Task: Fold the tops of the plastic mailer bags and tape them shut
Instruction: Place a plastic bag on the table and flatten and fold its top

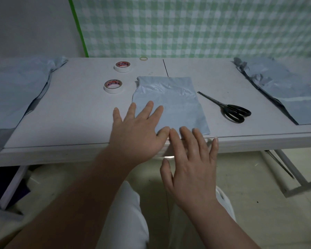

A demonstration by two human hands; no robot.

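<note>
A pale blue plastic mailer bag (pixel 172 97) lies flat in the middle of the white table (pixel 75 119), its near edge at the table's front. My left hand (pixel 138 130) lies flat with spread fingers on the bag's near left corner. My right hand (pixel 190 164) is spread open too, its fingertips touching the bag's near edge while the palm hangs past the table's front. Two rolls of white tape sit left of the bag: one roll (pixel 113 86) close to it, the other roll (pixel 123 66) farther back.
Black scissors (pixel 230 109) lie right of the bag. A pile of blue mailer bags (pixel 16 90) covers the table's left end, another pile (pixel 285 90) the right end. A rubber band (pixel 143 58) lies at the back edge by the green checked wall.
</note>
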